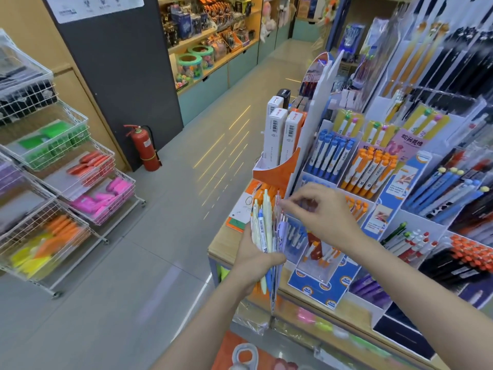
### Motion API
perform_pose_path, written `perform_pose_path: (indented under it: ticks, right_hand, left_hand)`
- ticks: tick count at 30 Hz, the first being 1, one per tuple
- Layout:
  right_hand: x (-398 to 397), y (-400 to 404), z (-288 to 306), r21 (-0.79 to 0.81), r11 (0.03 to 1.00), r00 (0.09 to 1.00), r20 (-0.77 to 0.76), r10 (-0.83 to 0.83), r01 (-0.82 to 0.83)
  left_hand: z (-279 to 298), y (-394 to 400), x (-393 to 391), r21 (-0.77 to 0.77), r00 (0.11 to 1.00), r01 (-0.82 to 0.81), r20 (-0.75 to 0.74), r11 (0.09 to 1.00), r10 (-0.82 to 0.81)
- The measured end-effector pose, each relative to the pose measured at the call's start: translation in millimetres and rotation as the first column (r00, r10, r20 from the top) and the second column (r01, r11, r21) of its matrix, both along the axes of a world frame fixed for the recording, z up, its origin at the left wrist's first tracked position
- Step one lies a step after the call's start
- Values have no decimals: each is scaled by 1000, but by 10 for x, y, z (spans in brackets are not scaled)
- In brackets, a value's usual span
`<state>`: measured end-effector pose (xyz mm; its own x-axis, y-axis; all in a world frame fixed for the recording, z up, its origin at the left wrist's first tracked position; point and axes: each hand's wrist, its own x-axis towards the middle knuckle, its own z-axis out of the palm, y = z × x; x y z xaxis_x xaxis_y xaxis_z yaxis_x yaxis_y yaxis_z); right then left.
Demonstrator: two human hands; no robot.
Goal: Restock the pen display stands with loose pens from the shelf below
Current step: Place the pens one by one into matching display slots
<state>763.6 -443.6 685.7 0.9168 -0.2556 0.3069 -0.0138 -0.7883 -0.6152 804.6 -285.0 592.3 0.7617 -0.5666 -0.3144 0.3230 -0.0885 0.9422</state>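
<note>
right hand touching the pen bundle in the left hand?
Touching. Head view: right hand fingertips pinch a thin clear pen's top in the bundle of pastel loose pens gripped by left hand.

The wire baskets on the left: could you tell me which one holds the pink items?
The lowest, rightmost basket, nearest the fire extinguisher. The ones above hold orange-red and green items; those nearer the camera hold orange and yellow.
</note>
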Motion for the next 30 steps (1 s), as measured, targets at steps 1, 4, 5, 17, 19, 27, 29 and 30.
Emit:
perform_pose_path:
  ticks: [1, 4, 5, 17, 19, 27, 29, 30]
  right_hand:
    - [3, 94, 40, 19, 999, 998, -56, 37, -36]
    - [97, 243, 48, -84, 993, 980, -189, 67, -84]
    - [130, 266, 30, -159, 982, 971, -233, 59, -98]
    - [298, 430, 26, -14, 1000, 900, -435, 16, -25]
    - [308, 399, 48, 117, 993, 896, -442, 51, 1]
    - [232, 113, 196, 595, 782, 942, -334, 27, 188]
    - [185, 130, 158, 577, 800, 945, -326, 38, 167]
    - [169, 129, 144, 537, 829, 947, -319, 25, 159]
  left_hand:
    - [13, -9, -8, -7, 1000, -4, -2, 1000, 4]
    - [47, -29, -19, -31, 1000, 0, 9, 1000, 0]
    - [56, -32, -18, -37, 1000, 3, 16, 999, -2]
    - [50, 114, -22, -19, 1000, 14, 6, 1000, -14]
    - [27, 133, -28, -5, 1000, 22, -8, 1000, -22]
    - [-15, 129, -88, 27, 998, 14, -63, 1000, -12]
    - [17, 92, -90, 26, 999, 22, -51, 999, -21]
    - [27, 79, -91, 28, 999, 31, -42, 999, -30]
